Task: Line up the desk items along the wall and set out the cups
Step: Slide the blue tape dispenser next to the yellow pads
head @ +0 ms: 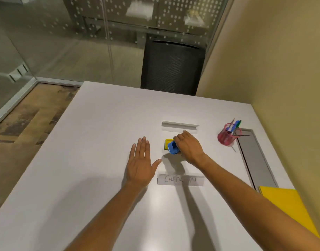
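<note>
My right hand (189,148) grips a small blue plastic item (173,148), held just above the white desk (94,142) near its middle. A yellow block (167,142) lies right behind the blue item, partly hidden by it. My left hand (140,161) hovers flat over the desk with fingers spread, holding nothing, to the left of the blue item. A pink mesh pen cup (227,135) with several pens stands further right, close to the wall. No drinking cups are in view.
A taped paper label (181,180) with handwriting lies in front of my hands. A yellow folder (289,205) rests at the right edge by the beige wall (282,69). Grey cable slots (179,126) (255,156) cut into the desk. A black chair (172,67) stands behind the far edge.
</note>
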Tool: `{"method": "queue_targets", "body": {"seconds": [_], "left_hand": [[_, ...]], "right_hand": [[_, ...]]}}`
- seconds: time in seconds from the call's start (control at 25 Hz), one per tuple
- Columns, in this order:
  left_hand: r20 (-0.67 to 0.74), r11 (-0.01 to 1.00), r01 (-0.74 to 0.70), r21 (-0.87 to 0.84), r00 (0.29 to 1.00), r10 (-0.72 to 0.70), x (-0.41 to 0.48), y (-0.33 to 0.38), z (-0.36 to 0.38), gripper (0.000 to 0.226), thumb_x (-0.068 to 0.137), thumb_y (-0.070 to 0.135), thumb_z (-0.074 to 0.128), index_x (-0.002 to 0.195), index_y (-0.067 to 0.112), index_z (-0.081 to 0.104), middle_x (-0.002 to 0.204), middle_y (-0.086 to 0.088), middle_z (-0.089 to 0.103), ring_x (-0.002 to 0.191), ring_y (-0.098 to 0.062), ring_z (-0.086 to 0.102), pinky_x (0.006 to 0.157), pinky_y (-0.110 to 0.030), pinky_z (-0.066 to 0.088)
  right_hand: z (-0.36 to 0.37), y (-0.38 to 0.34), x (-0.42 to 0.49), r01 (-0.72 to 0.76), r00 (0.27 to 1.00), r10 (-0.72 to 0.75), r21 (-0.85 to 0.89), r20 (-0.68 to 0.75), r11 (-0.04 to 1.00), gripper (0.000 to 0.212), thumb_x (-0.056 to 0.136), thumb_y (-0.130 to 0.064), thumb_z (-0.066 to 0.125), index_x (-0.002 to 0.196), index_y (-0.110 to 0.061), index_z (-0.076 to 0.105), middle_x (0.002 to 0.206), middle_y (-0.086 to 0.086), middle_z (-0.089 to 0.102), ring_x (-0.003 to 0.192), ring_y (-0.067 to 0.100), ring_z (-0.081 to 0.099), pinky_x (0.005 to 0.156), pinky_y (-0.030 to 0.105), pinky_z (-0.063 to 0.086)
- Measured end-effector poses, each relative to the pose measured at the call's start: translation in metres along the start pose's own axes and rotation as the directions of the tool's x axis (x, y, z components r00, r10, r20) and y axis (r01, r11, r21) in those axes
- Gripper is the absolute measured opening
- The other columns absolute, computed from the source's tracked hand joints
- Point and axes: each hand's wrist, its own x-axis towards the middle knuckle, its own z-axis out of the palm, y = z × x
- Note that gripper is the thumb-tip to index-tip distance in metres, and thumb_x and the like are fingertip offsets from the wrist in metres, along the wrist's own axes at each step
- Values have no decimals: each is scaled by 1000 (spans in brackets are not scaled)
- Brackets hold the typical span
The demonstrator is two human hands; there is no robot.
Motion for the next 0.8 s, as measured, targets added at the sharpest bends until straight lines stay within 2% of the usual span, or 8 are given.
{"method": "queue_targets", "body": {"seconds": [0.16, 0.36, 0.52, 0.64, 0.8], "left_hand": [[-16, 996, -77, -54, 997, 76, 3, 85, 13, 88, 97, 67, 20, 157, 3, 23, 167, -14, 21, 157, -26, 22, 126, -40, 4], [12, 985, -120, -122, 992, 122, -1, 196, 40, 89, 95, 67, 24, 156, 2, 26, 167, -15, 22, 157, -29, 21, 130, -43, 15], [71, 975, -169, -146, 981, 181, -10, 272, 74, 88, 97, 66, 31, 158, 4, 22, 169, -13, 16, 158, -25, 16, 131, -43, 13], [144, 972, -172, -158, 970, 195, -28, 301, 103, 90, 96, 70, 20, 160, 7, 14, 171, -9, 5, 160, -23, 8, 132, -42, 9], [183, 973, -147, -178, 967, 180, -57, 314, 140, 92, 95, 73, 17, 161, 10, 4, 171, -5, -3, 160, -18, -2, 130, -39, 7]], "right_hand": [[19, 78, -59, -69, 997, 69, 6, 16, 998, 27, 88, -8, 48, 114, -12, 53, 116, 6, 60, 108, 26, 51, 102, 30, 34], [47, 169, -130, -170, 983, 169, 12, 76, 985, 30, 88, -13, 55, 118, -13, 53, 119, 5, 59, 111, 26, 51, 99, 32, 39], [73, 230, -185, -231, 965, 234, -34, 115, 972, 31, 86, -15, 60, 117, -13, 53, 117, 6, 60, 109, 26, 53, 100, 31, 37], [94, 267, -218, -291, 947, 293, -33, 130, 956, 34, 85, -19, 63, 116, -13, 52, 118, 7, 60, 110, 26, 53, 101, 32, 37], [122, 304, -246, -339, 926, 338, -25, 167, 941, 45, 85, -24, 68, 124, -13, 51, 122, 7, 60, 112, 25, 53, 105, 34, 36]]}}
